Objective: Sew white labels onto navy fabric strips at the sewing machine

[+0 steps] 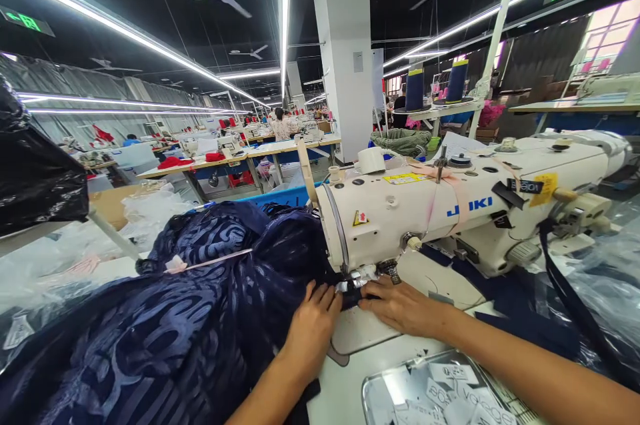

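A white sewing machine (390,211) stretches across the right half, its needle area low at its left end. Dark navy patterned fabric (170,305) is heaped on the left and runs in under the presser foot (354,280). Just left of the foot, my left hand (315,318) presses on the fabric with its fingers close together. On the other side, my right hand (395,305) has its fingertips on the navy edge beside the foot, fingers together. Both hands touch the same fabric at the needle area.
A clear-lidded tray of white labels (430,391) lies in front of the machine. Plastic bags (613,285) are at the right, with a navy strap hanging nearby. A black plastic bag (40,165) hangs at the left. Thread cones (415,90) stand behind; a person (280,126) sits far back.
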Available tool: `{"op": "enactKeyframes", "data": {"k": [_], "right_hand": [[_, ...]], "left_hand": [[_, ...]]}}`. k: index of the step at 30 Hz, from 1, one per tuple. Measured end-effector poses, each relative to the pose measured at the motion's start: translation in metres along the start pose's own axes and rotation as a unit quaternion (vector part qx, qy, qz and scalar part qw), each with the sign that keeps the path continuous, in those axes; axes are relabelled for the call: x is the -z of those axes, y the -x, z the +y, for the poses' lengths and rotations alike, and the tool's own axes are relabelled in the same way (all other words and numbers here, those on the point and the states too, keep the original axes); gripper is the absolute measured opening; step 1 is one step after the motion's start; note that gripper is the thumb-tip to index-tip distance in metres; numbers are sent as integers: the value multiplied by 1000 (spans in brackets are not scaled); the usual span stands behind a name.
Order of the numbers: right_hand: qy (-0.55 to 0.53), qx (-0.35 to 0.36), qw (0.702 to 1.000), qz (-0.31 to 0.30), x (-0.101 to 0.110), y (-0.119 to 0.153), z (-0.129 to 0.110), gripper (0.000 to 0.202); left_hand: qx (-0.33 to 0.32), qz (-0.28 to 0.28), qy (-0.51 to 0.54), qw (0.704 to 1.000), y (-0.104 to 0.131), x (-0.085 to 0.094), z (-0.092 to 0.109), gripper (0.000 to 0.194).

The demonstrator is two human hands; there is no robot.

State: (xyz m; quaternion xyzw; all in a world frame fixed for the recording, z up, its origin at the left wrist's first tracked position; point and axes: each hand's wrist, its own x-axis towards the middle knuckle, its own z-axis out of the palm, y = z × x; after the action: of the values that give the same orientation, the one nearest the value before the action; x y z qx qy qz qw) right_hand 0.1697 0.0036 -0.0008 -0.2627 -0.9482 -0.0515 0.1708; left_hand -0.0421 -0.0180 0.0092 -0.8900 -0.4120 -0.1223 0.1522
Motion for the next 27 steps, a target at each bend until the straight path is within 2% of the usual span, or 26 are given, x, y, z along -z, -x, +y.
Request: {"op": "enactKeyframes", "data": {"k": [3, 6, 11, 15, 18, 22, 27], "right_hand": [[-9, 4, 1000, 18, -1, 0, -1, 29], [-11, 3, 1000, 22, -3, 1, 0, 29], [-7, 4, 1000, 20, -4, 1, 1, 29], [-6, 9, 1000, 22, -2, 1, 1, 29], [-11, 8, 1000, 21, -4, 2, 3, 30], [-21, 8, 999, 26, -5, 3, 4, 30], [-19, 6, 999, 31, -6, 3, 4, 30]], "left_hand": [[17, 50, 12, 999, -3, 1, -6, 39], [15, 74, 29, 997, -5, -1, -8, 40], [-57, 86, 45, 994, -4, -3, -6, 31], [-88, 128, 7, 988, 3, -1, 0, 21], [-49, 138, -48, 988, 9, 1, 7, 22], [19, 122, -109, 986, 11, 4, 12, 20], [25, 111, -95, 989, 9, 4, 11, 17]]}}
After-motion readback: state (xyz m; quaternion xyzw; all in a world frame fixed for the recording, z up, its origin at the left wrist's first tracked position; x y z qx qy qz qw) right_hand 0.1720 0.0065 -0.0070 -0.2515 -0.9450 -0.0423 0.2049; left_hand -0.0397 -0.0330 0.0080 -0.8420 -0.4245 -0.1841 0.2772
